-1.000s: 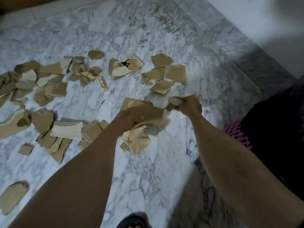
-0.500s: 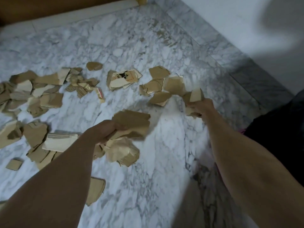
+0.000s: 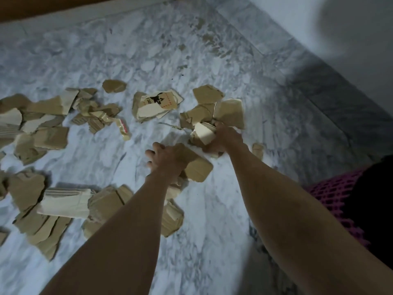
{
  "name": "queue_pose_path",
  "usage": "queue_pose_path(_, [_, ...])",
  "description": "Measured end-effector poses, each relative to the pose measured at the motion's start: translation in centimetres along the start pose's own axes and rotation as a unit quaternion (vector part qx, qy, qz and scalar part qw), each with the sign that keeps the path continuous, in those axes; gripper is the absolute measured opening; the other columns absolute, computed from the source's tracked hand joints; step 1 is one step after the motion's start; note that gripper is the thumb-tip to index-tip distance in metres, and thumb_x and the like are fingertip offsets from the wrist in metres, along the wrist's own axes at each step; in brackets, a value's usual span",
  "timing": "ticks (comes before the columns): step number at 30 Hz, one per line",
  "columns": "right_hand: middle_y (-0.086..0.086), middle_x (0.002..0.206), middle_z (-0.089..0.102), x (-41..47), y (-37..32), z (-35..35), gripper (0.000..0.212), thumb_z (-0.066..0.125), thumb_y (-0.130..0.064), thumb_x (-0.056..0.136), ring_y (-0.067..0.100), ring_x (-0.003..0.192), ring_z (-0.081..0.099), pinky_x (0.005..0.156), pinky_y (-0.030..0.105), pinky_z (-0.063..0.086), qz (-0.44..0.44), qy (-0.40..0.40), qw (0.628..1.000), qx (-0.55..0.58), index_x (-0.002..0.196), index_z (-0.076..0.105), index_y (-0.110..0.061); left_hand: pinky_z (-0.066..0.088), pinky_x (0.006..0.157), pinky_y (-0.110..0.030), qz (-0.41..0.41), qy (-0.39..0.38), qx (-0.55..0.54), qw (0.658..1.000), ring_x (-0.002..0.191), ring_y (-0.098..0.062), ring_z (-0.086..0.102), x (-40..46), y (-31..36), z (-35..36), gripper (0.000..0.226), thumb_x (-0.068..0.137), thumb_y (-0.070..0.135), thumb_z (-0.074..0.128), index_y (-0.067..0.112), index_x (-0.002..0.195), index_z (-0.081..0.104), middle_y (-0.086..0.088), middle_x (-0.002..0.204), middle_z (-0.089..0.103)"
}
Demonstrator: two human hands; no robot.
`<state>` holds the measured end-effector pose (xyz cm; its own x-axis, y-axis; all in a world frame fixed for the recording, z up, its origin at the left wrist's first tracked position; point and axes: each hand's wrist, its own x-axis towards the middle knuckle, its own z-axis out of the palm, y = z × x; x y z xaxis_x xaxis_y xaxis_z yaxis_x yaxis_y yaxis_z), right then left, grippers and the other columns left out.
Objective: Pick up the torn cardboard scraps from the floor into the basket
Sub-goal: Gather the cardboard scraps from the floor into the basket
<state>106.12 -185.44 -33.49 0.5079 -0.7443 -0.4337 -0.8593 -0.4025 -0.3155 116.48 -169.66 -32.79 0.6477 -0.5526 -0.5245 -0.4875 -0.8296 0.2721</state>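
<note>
Several torn brown cardboard scraps lie scattered over the marble floor [image 3: 212, 241]. My left hand [image 3: 168, 158] grips a bundle of cardboard scraps [image 3: 196, 170] just above the floor at centre. My right hand [image 3: 226, 138] holds a few pale scraps [image 3: 204, 133] and reaches into a small cluster of scraps [image 3: 210, 107] at centre right. A printed scrap [image 3: 158, 103] lies just behind my hands. Only a corner of the pink mesh basket [image 3: 333, 196] shows at the right, beside my dark clothing.
A large heap of scraps [image 3: 46, 124] covers the left side, with more pieces [image 3: 63, 203] under my left forearm. A grey marble border and a white wall [image 3: 340, 39] run along the right. A wooden edge [image 3: 42, 7] lies at the top left.
My right hand has moved forward into the scrap cluster, still holding its pieces. My left hand carried its bundle forward and to the right. The basket's corner is back in view.
</note>
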Motion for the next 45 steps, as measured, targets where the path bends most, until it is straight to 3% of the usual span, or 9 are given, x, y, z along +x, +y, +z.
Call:
queue_pose_path(4, [0.005,0.139,0.053,-1.6,-0.1,0.0,0.081,0.084,-0.048,0.072,0.029,0.132,0.044,0.104,0.047,0.041,-0.019,0.093,0.995,-0.038,0.143,0.048,-0.029,0.037,0.106,-0.041,0.053,-0.002,0.021,0.998,0.127,-0.035,0.047,0.1,-0.2,-1.4,0.047,0.094,0.025,0.061,0.009,0.136,0.049,-0.013,0.133,0.051])
queue_pose_path(7, [0.009,0.121,0.066,-2.2,1.6,-1.1,0.063,0.086,-0.024,0.075,0.028,0.112,0.062,0.09,0.043,0.054,0.042,0.049,0.97,0.235,0.132,0.061,-0.016,0.045,0.105,-0.046,0.067,-0.057,-0.109,0.99,0.122,-0.037,0.058,0.1,-1.3,-2.6,0.051,0.083,0.025,0.072,0.004,0.127,0.056,-0.016,0.128,0.061])
queue_pose_path(13, [0.012,0.121,0.064,-4.0,7.8,-2.3,0.069,0.088,-0.009,0.065,0.031,0.111,0.062,0.097,0.049,0.053,0.199,0.1,0.882,0.416,0.126,0.056,-0.002,0.061,0.06,-0.026,0.003,-0.132,-0.503,0.854,0.058,-0.014,0.072,-4.1,-4.3,-5.1,0.023,0.098,-0.001,0.053,0.005,0.084,0.071,-0.01,0.078,0.07])
queue_pose_path(17, [0.005,0.124,0.062,-4.0,10.6,-0.8,0.091,0.096,-0.033,0.052,0.024,0.11,0.061,0.095,0.043,0.054,0.233,0.073,0.906,0.346,0.127,0.051,-0.008,0.05,0.047,-0.014,0.025,-0.118,-0.344,0.931,0.049,0.0,0.066,-7.5,-5.2,-4.4,0.009,0.09,-0.001,0.069,0.007,0.086,0.066,0.002,0.063,0.071])
queue_pose_path(22, [0.011,0.13,0.054,-5.7,8.8,-1.4,0.064,0.08,-0.016,0.077,0.032,0.123,0.052,0.096,0.038,0.048,0.256,0.072,0.945,0.189,0.132,0.047,-0.011,0.05,0.093,-0.036,0.038,-0.101,-0.029,0.994,0.117,-0.029,0.058,-9.8,-6.0,0.5,0.06,0.066,0.049,0.072,0.012,0.113,0.07,-0.009,0.115,0.061])
queue_pose_path(26, [0.017,0.14,0.05,-6.4,7.6,-1.0,0.052,0.068,-0.014,0.089,0.036,0.128,0.049,0.096,0.04,0.046,0.242,0.096,0.943,0.208,0.137,0.048,-0.009,0.042,0.103,-0.045,0.059,-0.055,0.017,0.997,0.127,-0.036,0.035,-12.0,-6.6,4.5,0.048,0.081,0.032,0.072,0.015,0.126,0.063,-0.008,0.14,0.033])
queue_pose_path(35, [0.012,0.122,0.067,-9.9,4.9,-3.7,0.05,0.079,-0.019,0.082,0.032,0.109,0.066,0.067,0.035,0.057,0.23,0.05,0.905,0.355,0.127,0.06,-0.006,0.047,0.062,-0.026,-0.057,-0.087,-0.213,0.972,0.093,-0.029,0.068,-13.7,-6.8,2.4,0.053,0.074,0.039,0.072,0.003,0.112,0.071,-0.009,0.096,0.07])
queue_pose_path(40, [0.011,0.125,0.068,-11.2,4.7,-3.4,0.066,0.089,-0.014,0.068,0.028,0.114,0.065,0.094,0.041,0.056,0.154,-0.022,0.883,0.443,0.128,0.064,-0.003,0.057,0.068,-0.04,-0.138,-0.02,-0.388,0.911,0.083,-0.031,0.069,-13.4,-8.4,-0.8,0.044,0.078,0.025,0.076,0.0,0.114,0.069,-0.015,0.097,0.072])
queue_pose_path(45, [0.012,0.108,0.071,-12.4,4.2,-1.4,0.054,0.085,-0.009,0.071,0.027,0.099,0.069,0.075,0.037,0.056,0.112,-0.108,0.921,0.357,0.121,0.067,-0.001,0.055,0.071,-0.044,-0.215,-0.012,-0.371,0.903,0.086,-0.035,0.069,-17.9,-12.1,-0.6,0.05,0.059,0.026,0.077,0.0,0.1,0.07,-0.02,0.097,0.072])
